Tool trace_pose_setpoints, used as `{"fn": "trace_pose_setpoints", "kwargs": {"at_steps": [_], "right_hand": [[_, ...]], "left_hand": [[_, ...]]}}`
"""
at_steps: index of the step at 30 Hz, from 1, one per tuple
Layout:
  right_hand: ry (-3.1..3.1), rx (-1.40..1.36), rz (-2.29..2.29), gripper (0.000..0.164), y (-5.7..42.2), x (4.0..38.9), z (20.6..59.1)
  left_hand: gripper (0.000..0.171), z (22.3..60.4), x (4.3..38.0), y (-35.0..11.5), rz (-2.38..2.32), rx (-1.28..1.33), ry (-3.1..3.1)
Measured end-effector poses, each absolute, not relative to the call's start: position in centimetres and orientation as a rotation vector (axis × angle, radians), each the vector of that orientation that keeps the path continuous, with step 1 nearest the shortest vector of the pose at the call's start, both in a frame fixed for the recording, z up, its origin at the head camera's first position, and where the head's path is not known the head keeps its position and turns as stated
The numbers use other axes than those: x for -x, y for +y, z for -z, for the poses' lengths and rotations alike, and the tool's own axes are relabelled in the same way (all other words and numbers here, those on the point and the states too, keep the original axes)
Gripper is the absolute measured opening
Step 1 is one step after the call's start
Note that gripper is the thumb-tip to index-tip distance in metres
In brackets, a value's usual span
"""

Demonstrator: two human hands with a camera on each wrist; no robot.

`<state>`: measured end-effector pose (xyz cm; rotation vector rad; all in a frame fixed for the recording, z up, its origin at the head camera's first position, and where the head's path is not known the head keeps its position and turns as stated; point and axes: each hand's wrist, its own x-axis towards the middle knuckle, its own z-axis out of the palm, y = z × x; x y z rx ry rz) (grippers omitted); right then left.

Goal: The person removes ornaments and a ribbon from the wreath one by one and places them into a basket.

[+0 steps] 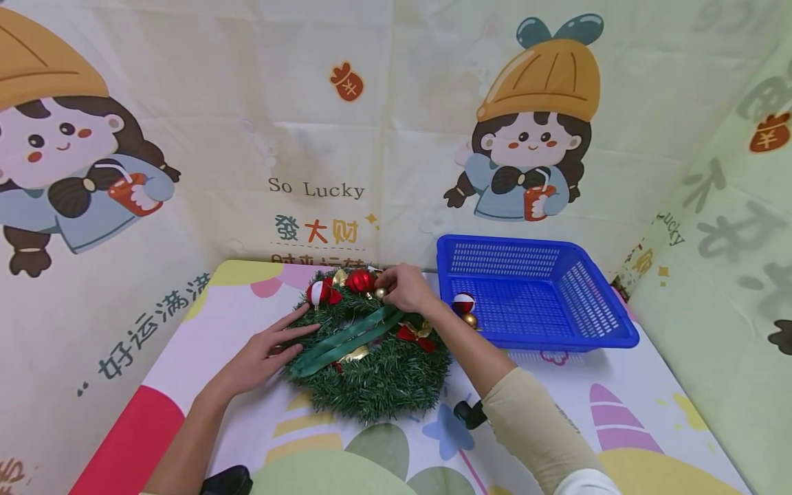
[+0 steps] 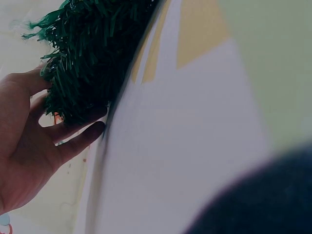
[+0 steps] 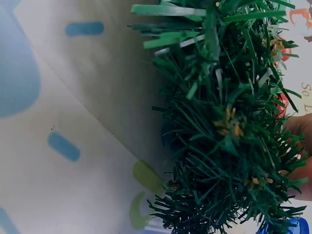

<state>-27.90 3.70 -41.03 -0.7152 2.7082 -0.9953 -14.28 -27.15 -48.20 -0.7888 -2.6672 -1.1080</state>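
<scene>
A green tinsel wreath (image 1: 377, 375) lies flat on the colourful table mat (image 1: 185, 385). It carries a red ball (image 1: 361, 280), a red and white ornament (image 1: 318, 293), red bows and a loose green ribbon (image 1: 349, 338). My left hand (image 1: 295, 342) rests on the wreath's left edge with straight fingers; in the left wrist view its fingers (image 2: 73, 141) touch the wreath (image 2: 87, 58). My right hand (image 1: 390, 285) reaches over the wreath's top and pinches a small gold ball (image 1: 381, 293) there. The right wrist view is filled by wreath needles (image 3: 229, 122), with a fingertip (image 3: 300, 163) at the right edge.
A blue plastic basket (image 1: 557, 330) stands to the right of the wreath, holding a red and white ball (image 1: 463, 302) and a gold ball (image 1: 471, 320). Printed cloth walls close in the table on the back, left and right.
</scene>
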Motion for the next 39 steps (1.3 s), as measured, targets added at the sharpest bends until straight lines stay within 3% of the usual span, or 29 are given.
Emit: {"fn": "trace_pose_setpoints", "kwargs": {"at_steps": [39], "right_hand": [[2.661, 0.673, 1.236, 0.027, 5.3, 26.4, 39.0]], "left_hand": [[0.045, 48.5, 14.4, -27.2, 1.137, 0.749, -2.704]]}}
